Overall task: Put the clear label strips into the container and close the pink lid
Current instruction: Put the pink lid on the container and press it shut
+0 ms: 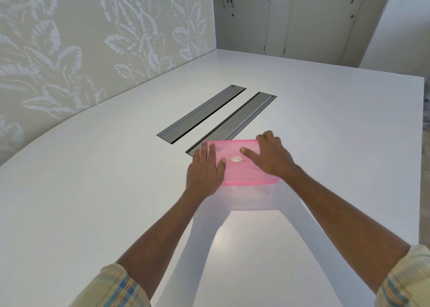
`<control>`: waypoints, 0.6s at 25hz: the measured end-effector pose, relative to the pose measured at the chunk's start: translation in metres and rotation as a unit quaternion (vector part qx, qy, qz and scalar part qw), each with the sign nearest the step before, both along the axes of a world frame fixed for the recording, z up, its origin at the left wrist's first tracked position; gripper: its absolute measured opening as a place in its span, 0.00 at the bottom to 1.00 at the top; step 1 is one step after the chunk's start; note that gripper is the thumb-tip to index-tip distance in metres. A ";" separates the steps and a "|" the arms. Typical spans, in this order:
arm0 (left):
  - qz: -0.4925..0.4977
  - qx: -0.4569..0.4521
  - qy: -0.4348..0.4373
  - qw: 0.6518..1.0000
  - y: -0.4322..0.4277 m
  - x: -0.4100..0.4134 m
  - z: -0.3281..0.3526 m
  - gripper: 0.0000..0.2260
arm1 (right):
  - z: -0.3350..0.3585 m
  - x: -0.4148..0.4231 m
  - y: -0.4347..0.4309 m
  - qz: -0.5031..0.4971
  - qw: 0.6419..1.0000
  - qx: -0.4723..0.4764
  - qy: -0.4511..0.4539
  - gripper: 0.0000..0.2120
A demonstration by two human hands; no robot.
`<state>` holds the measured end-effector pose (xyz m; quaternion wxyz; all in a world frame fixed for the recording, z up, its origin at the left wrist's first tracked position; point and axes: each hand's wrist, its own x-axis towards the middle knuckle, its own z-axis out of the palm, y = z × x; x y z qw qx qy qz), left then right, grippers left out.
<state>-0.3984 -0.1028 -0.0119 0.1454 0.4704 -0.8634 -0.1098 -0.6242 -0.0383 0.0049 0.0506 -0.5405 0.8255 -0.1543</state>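
A clear plastic container [250,197] stands on the white table, and the pink lid [242,169] lies flat on top of it. The lid carries a small oval sticker and handwriting. My left hand [206,172] presses flat on the lid's left side, fingers spread over its left edge. My right hand [270,158] lies flat on the lid's right side, fingers reaching the far right corner, thumb pointing at the sticker. No clear label strips can be made out; the container's inside is too hazy to read.
Two long grey cable hatches [200,115] [235,124] are set into the white table [93,202] just beyond the container. A leaf-patterned wall [81,39] runs along the left. Doors [302,16] stand behind the table's far edge.
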 end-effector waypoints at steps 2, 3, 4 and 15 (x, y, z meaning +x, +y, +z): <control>-0.002 0.000 0.003 1.000 0.000 0.000 -0.001 0.31 | 0.001 -0.002 -0.011 -0.005 1.000 0.002 0.016 0.41; -0.003 0.000 0.003 1.000 0.000 0.000 -0.001 0.30 | 0.001 -0.003 -0.016 -0.010 1.000 0.004 0.022 0.41; -0.004 0.001 0.004 1.000 0.001 -0.001 -0.002 0.30 | 0.001 -0.005 -0.020 -0.015 1.000 0.010 0.024 0.42; 0.085 -0.051 0.019 0.995 -0.039 -0.029 0.025 0.12 | -0.004 -0.029 -0.054 -0.033 0.998 0.047 0.017 0.36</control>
